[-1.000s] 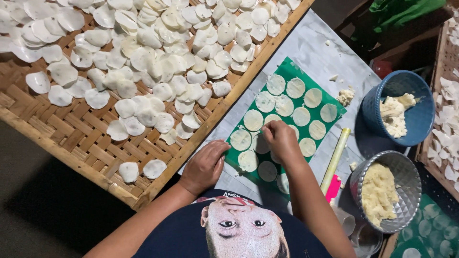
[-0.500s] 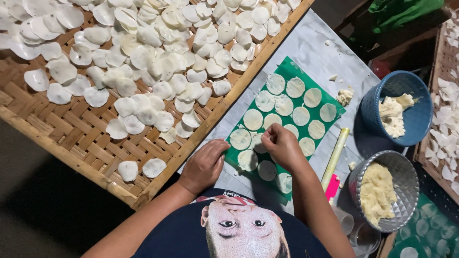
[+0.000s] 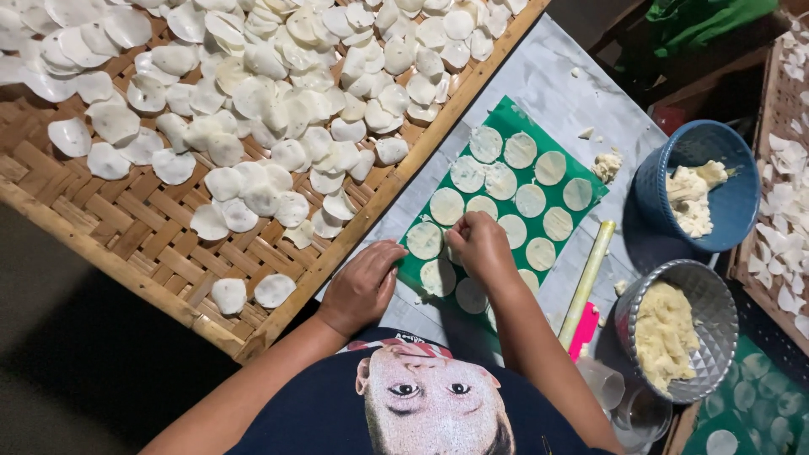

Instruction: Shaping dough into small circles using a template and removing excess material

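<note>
Now, roughly fourteen dough discs (image 3: 530, 200) on one green sheet (image 3: 511, 115), right hand (image 3: 478, 243) pinching one, left hand (image 3: 364, 285) flat on sheet edge, two bowls at right, woven tray (image 3: 101, 244) upper left.

The left hand (image 3: 364, 285) lies palm-down with fingers spread, while the right hand (image 3: 479, 244) curls, fingertips in a pinching grip.

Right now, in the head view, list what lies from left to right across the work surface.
Woven tray → left hand → right hand → green mat → rolling stick → metal bowl
</note>
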